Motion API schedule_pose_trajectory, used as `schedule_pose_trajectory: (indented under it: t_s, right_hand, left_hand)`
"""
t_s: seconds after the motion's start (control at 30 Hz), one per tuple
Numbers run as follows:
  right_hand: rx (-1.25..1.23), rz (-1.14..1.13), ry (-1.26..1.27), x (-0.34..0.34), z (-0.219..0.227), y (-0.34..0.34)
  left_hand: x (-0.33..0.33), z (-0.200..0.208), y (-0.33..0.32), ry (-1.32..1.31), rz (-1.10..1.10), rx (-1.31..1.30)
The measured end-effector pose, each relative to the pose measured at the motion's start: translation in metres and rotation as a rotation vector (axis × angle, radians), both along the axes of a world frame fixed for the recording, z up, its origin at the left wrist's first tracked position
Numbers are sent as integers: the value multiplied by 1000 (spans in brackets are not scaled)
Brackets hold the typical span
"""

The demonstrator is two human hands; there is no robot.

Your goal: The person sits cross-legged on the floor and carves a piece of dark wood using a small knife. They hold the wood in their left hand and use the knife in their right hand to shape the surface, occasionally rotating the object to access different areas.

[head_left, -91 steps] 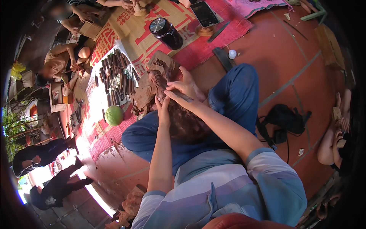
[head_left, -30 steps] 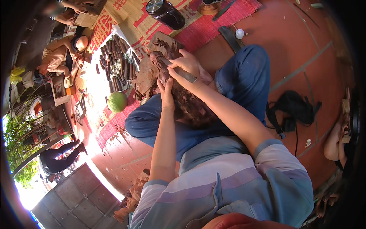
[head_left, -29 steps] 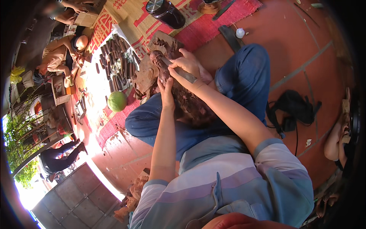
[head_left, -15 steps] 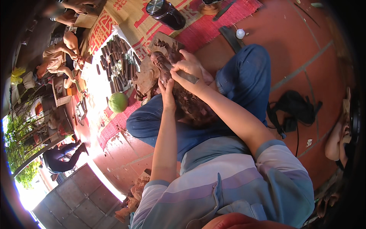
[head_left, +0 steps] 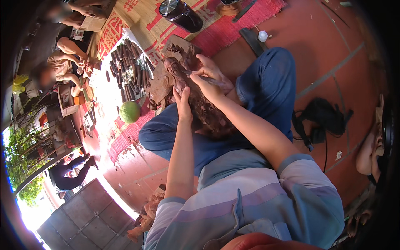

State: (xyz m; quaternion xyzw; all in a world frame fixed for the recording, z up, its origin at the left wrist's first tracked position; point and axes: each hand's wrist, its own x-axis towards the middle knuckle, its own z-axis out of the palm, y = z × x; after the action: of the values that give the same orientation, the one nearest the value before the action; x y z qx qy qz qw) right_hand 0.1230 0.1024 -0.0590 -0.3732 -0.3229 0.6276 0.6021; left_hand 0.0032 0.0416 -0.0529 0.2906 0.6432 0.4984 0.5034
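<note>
A dark brown wood carving [head_left: 208, 112] with a rounded, bald-looking head and rough, knotty relief lies over my lap. My left hand [head_left: 183, 102] grips its near left side, fingers bent against the wood. My right hand [head_left: 210, 87] is on the right of the carved figure, its fingers drawn together and pointing at the upper part. Whatever those fingers hold is too thin or hidden to make out. Beside my left knee, a paler, gnarled piece of wood [head_left: 159, 85] adjoins the carving.
Many wood-handled carving tools [head_left: 127, 68] lie on a white sheet at left. A green round fruit [head_left: 129, 112] rests near my knee, a dark flask [head_left: 181, 16] on the patterned mat [head_left: 218, 31]. A black bag [head_left: 321, 118] lies right on tiles. Other people [head_left: 64, 66] sit far left.
A flat grey strip that showed across my right hand is no longer visible. That hand has shifted slightly; my left hand stays on the carving.
</note>
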Motion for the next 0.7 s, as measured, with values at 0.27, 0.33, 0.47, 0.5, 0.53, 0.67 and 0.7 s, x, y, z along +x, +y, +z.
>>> schedule_pose_trajectory:
  t_s: [0.27, 0.33, 0.47, 0.5, 0.53, 0.67, 0.7]
  right_hand:
    - [-11, -17, 73, -1, 9, -2]
    - [-102, 15, 87, -1, 10, -1]
    - [-168, 48, 198, -10, 9, -2]
    - [-117, 5, 173, -8, 9, -4]
    - [-65, -39, 149, -6, 8, -5]
    - [-91, -102, 92, -13, 9, 4]
    - [-79, -132, 151, -19, 11, 9]
  left_hand:
    - [3, 3, 1, -40, 43, -3]
    - [3, 1, 1, -86, 21, 22]
    - [3, 0, -1, -85, 38, 18]
    - [5, 0, -2, -84, 53, 12]
    - [6, 0, -2, -82, 69, 14]
    - [1, -3, 2, -92, 20, 37]
    - [0, -3, 2, -90, 27, 24]
